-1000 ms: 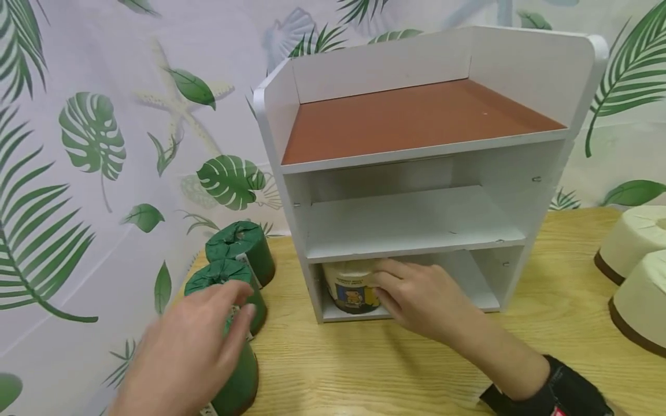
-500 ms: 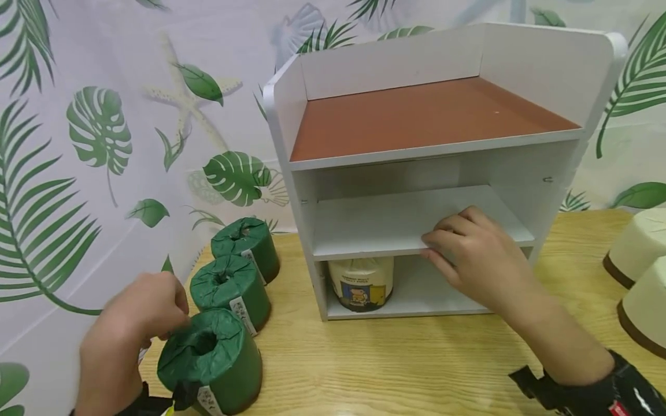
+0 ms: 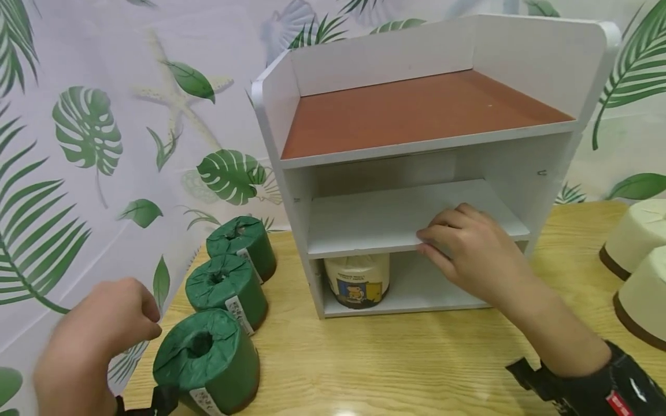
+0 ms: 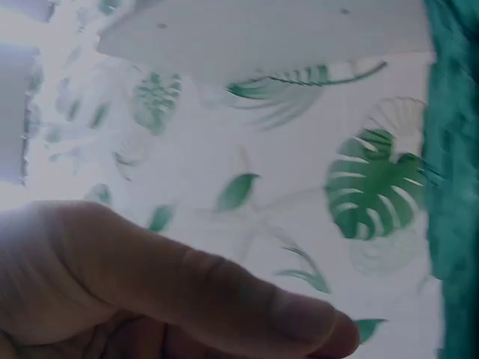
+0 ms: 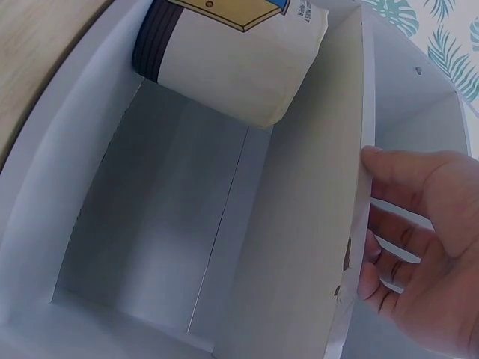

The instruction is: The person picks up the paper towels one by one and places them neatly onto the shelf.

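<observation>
A cream-wrapped toilet paper roll (image 3: pixel 358 281) with a cartoon label stands in the lower left of the white shelf unit (image 3: pixel 380 314). My right hand (image 3: pixel 465 251) has its fingertips at the front edge of the middle board (image 3: pixel 385 216); in the right wrist view the thumb touches that edge and the fingers are bent beside it. My left hand (image 3: pixel 101 326) hovers left of the green-wrapped rolls, fingers loosely curled, thumb against the index finger, holding nothing. The nearest green roll (image 3: pixel 234 370) stands upright, in line with a middle green roll (image 3: pixel 255 309) and a far green roll (image 3: pixel 262 251).
Two cream rolls with brown bases, a front one (image 3: pixel 645 294) and a rear one (image 3: pixel 629 234), stand at the right edge of the wooden table (image 3: pixel 374 364). The unit's brown top board (image 3: pixel 416 115) has raised white sides. Leaf-patterned covering (image 3: pixel 208 34) hangs behind.
My right hand has let go of the cream roll in the lower compartment and moved up and right to the middle board's edge. My left hand has drawn back leftward from the green rolls.
</observation>
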A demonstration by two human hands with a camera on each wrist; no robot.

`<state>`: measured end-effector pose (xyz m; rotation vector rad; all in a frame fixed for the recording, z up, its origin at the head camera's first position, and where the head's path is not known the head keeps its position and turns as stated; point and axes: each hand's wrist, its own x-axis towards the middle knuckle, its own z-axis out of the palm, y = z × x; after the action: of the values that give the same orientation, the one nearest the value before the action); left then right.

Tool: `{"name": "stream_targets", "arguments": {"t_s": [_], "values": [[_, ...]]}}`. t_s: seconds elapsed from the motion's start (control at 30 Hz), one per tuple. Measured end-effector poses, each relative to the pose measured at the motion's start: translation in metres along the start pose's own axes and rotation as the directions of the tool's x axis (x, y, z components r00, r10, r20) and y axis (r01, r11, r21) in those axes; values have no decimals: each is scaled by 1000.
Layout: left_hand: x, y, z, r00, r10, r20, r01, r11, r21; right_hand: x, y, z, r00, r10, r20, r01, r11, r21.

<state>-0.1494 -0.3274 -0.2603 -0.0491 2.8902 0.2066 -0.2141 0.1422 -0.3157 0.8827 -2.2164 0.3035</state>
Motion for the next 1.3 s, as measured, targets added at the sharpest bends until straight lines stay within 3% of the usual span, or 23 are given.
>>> {"name": "stream_targets", "arguments": {"t_s": [0.23, 0.53, 0.63, 0.77, 0.83, 0.93, 1.0, 1.13, 1.2, 1.27, 1.3], "values": [[13, -2, 7, 991, -12, 134, 35, 984, -173, -1, 1, -1, 1000, -10, -9, 10, 1000, 12], [18, 6, 8, 973, 178, 147, -146, 968, -206, -1, 3, -4, 1000, 10, 0, -10, 1000, 7], [18, 17, 9, 947, 292, 132, -266, 947, -181, -1, 3, -4, 1000, 11, 3, -11, 1000, 8], [16, 42, 17, 881, 465, 82, -449, 879, -158, -1, 3, -4, 1000, 11, 10, -11, 1000, 9], [15, 58, 22, 849, 526, 51, -515, 844, -147, -1, 4, -4, 1000, 11, 10, -11, 1000, 8], [14, 75, 28, 813, 582, 29, -573, 807, -141, -2, 4, -5, 1000, 10, 14, -11, 1000, 5], [14, 81, 29, 808, 588, 33, -576, 801, -165, -2, 4, -5, 1000, 12, 17, -12, 1000, 4], [17, 77, 30, 838, 537, 99, -507, 832, -226, -3, 5, -5, 1000, 7, 14, -7, 1000, 6], [20, 73, 31, 842, 519, 149, -472, 841, -264, -2, 4, -4, 1000, -2, 9, 2, 1000, 8], [23, 72, 32, 825, 531, 193, -466, 833, -299, -2, 4, -4, 1000, -14, 5, 14, 1000, 9], [25, 72, 34, 807, 550, 216, -467, 817, -337, -2, 4, -4, 1000, -19, 4, 19, 1000, 10]]}}
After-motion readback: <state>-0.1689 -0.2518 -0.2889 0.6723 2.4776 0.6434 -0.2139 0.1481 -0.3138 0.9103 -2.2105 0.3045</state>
